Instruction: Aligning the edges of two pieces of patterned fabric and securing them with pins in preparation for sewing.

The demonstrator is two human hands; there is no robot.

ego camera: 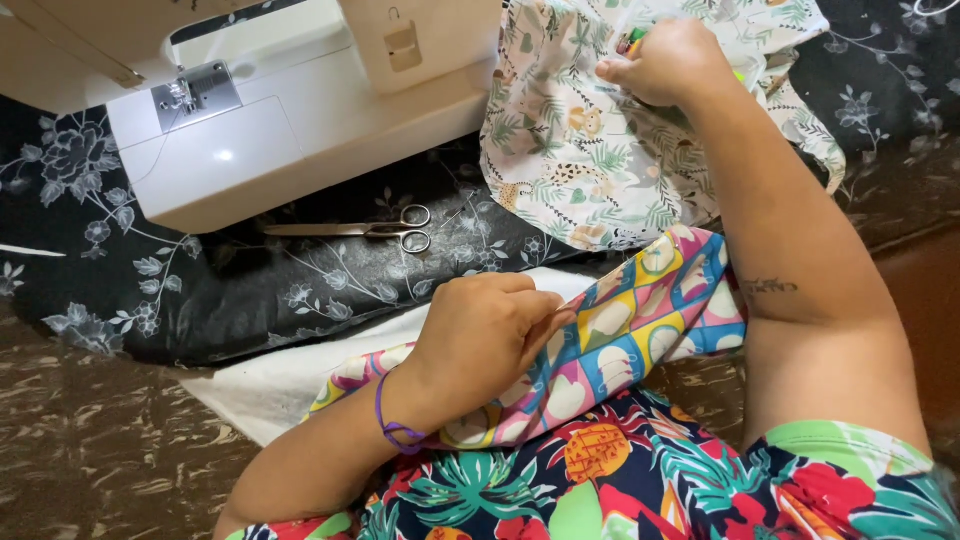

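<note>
My left hand (485, 335) pinches the edge of a colourful patterned cloth (640, 320) with pink, yellow and blue panels, which lies across my lap. A purple band circles that wrist. My right hand (665, 62) reaches far up and closes on a small green and red object lying on a pale animal-print fabric (590, 160); what that object is cannot be told. A white cloth (270, 385) lies under the colourful piece.
A cream sewing machine (290, 120) stands at the upper left on a black floral cloth (130, 280). Metal scissors (370, 231) lie shut in front of it. A brown patterned surface (90, 450) fills the lower left.
</note>
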